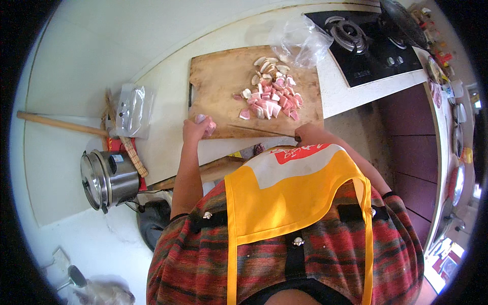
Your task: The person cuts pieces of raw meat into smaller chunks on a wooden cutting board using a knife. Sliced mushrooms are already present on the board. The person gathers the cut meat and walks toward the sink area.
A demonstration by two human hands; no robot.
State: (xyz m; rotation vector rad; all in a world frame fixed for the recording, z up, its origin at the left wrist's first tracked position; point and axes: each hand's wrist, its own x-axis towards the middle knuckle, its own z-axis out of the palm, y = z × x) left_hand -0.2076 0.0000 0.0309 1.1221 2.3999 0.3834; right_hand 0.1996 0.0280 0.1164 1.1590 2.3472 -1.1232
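Observation:
A wooden cutting board [217, 84] lies before me on the counter. Near its lower left corner my left hand [195, 129] grips a piece of raw meat [209, 127]. At the lower right edge my right hand [310, 134] is closed around the handle of a knife, whose thin blade [263, 130] points left across the board. Between the hands and farther back lies a pile of sliced raw meat, pink with white fat [272, 101]. Pale slices with brown edges, perhaps mushroom [268, 66], lie at the pile's far end.
A clear plastic bag [301, 44] overlaps the board's far right corner, beside a black gas hob [375, 45] with a wok [402, 23]. At left are a steel electric cooker [116, 177], a wooden stick [63, 124] and a clear plastic pouch [133, 110].

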